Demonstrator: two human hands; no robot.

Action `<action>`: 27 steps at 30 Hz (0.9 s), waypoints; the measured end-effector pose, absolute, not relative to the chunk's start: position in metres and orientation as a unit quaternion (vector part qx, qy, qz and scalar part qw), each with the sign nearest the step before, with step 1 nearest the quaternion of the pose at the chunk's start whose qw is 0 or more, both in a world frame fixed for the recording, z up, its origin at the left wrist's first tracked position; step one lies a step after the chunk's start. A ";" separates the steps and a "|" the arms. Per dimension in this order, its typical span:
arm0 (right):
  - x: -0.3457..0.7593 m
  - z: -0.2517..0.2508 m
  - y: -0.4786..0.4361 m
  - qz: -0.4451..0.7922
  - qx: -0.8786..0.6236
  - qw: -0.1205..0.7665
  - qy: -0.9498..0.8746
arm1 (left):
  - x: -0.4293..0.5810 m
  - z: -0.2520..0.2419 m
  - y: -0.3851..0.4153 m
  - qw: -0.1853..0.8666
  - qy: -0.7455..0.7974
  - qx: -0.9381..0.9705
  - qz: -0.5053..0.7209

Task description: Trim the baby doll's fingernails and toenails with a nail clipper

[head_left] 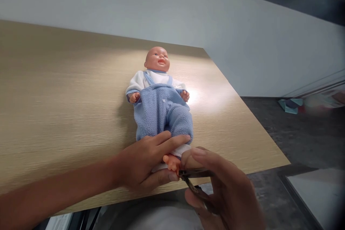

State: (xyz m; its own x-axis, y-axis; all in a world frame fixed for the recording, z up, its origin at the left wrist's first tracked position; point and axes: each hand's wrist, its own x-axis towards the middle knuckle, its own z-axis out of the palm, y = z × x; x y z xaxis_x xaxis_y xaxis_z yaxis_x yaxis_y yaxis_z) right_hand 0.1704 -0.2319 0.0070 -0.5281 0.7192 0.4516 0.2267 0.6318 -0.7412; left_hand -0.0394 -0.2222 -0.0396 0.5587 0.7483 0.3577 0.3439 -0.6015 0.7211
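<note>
A baby doll (161,93) in blue fleece overalls and a white top lies on its back on the wooden table (67,115), its head away from me. My left hand (145,161) lies across its lower legs, with fingers over one trouser leg and the thumb by the foot, gripping it. The doll's bare foot (172,162) shows between my hands. In my right hand (223,183) are metal nail clippers (192,185), pinched between thumb and fingers. Their jaws are at the toes; whether they touch is hard to see. My right palm hides part of the clippers.
The near table edge runs just below my hands, and the right edge slants away to the far corner. A pale wall (121,7) stands behind. Blue and pinkish items (292,105) lie on the dark floor (258,115) at right.
</note>
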 end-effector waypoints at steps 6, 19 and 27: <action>0.159 0.033 -0.220 0.267 -0.276 0.326 -0.864 | -0.041 -0.041 -0.223 0.286 0.327 0.842 0.319; 0.154 0.023 -0.208 0.325 -0.207 0.375 -0.843 | -0.039 -0.036 -0.220 0.289 0.315 0.843 0.327; 0.158 -0.011 -0.223 0.383 -0.230 0.529 -0.721 | -0.037 -0.035 -0.218 0.305 0.304 0.827 0.361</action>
State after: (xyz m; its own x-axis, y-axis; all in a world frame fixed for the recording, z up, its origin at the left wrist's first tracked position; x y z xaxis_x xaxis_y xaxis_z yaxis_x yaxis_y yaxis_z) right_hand 0.1583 -0.2227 -0.0111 -0.3346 0.7376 0.5865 -0.0732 0.6001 -0.7965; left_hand -0.0375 -0.2183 -0.0354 0.5549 0.7230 0.4115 0.2838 -0.6295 0.7233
